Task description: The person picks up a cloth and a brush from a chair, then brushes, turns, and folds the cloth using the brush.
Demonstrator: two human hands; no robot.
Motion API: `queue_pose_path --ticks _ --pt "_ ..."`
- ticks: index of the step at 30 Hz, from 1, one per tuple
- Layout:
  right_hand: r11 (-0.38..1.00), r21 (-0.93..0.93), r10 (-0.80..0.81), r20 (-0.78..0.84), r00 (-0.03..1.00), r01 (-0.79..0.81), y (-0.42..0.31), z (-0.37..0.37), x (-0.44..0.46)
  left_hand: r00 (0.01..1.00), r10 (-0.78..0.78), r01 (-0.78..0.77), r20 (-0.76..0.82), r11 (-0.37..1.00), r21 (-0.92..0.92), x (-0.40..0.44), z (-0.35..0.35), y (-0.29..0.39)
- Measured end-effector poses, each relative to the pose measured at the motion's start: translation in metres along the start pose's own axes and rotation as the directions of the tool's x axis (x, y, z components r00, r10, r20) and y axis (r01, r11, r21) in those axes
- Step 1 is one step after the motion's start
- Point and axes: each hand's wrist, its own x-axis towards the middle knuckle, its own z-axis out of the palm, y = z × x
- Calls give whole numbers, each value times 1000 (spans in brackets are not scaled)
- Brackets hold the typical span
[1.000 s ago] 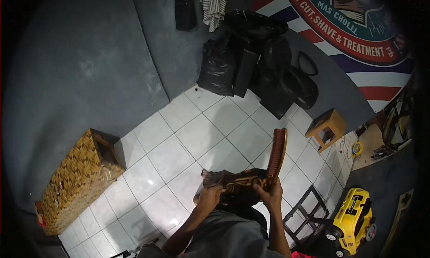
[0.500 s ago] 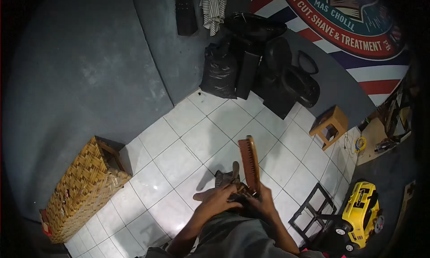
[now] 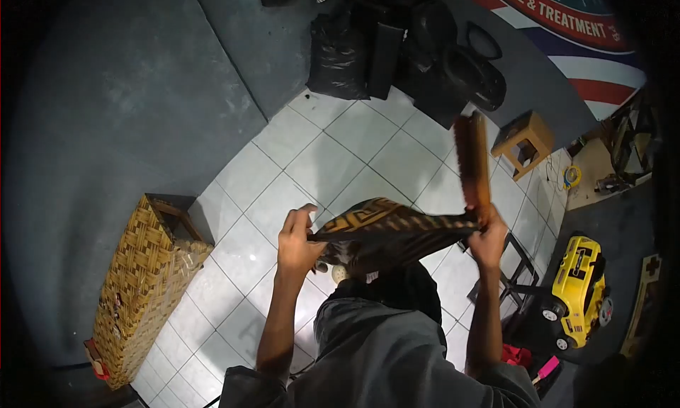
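A dark cloth with a gold geometric pattern (image 3: 375,220) is stretched between my two hands in front of my body, blurred by motion. Its left end is in the closed fingers of my left hand (image 3: 297,241). My right hand (image 3: 489,239) grips the cloth's other end together with a long wooden brush (image 3: 482,160). The brush stands up from that hand, its dark reddish bristles facing left. Just below the cloth, part of a foot or sandal shows on the floor, mostly hidden.
A woven bamboo box (image 3: 145,287) stands at the left. Black bags (image 3: 340,61) and dark items lie against the far wall. To the right are a small wooden stool (image 3: 524,144), a yellow toy car (image 3: 577,291) and a black metal frame (image 3: 520,266) on the white tiles (image 3: 280,171).
Both hands have moved up and apart, spreading the cloth that was bunched near my waist. The brush has gone up and to the right with my right hand. The camera view has tilted down.
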Motion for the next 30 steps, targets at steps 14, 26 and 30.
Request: queue_pose_path --ticks 14,26,30 --pt "896 -442 -160 -246 956 36 55 -96 37 982 95 -80 -161 992 99 44 -27 32" --pt "590 753 769 -414 487 -291 179 -26 -130 834 -329 302 443 944 132 -107 -17 -3" --pt "744 663 554 -539 635 -86 147 -48 -43 963 -259 271 -80 930 250 -41 -1 31"
